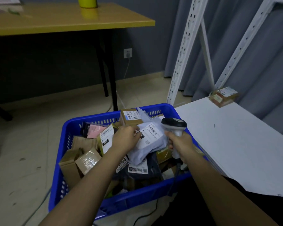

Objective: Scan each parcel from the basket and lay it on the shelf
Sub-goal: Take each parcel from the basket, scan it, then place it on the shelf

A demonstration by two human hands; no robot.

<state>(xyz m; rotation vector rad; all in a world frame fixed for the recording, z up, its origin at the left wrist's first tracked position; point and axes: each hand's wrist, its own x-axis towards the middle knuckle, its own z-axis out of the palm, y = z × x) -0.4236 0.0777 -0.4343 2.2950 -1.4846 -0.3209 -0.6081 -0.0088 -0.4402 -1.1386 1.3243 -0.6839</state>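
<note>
- The left hand [127, 137] holds the left edge of a soft grey parcel [151, 141], with the fingers curled onto it.
- The right hand [180, 145] is wrapped tight round the handle of the scanner [174, 125].
- The grey parcel lies on top of the pile in the blue basket [69, 128], toward the basket's far right corner.
- Its white label [151, 133] faces up. The long side of the label runs from far left to near right.
- The scanner's head is just to the right of the label, very close, and seems to point at it. So I think the scan is the step going on now.
- The shelf [235, 136] is the white board just to the right of the basket. The right hand is nearer to it, but that hand is busy, so the left hand would have to carry the parcel across.
- One small brown box [224, 96] already sits at the shelf's far edge.
- The left fingertips are partly hidden behind the hand, so I cannot tell how deep the hold is.
- The small print on the label is too blurry to read fully.
- Many parcels lower in the basket are hidden by the arms.
</note>
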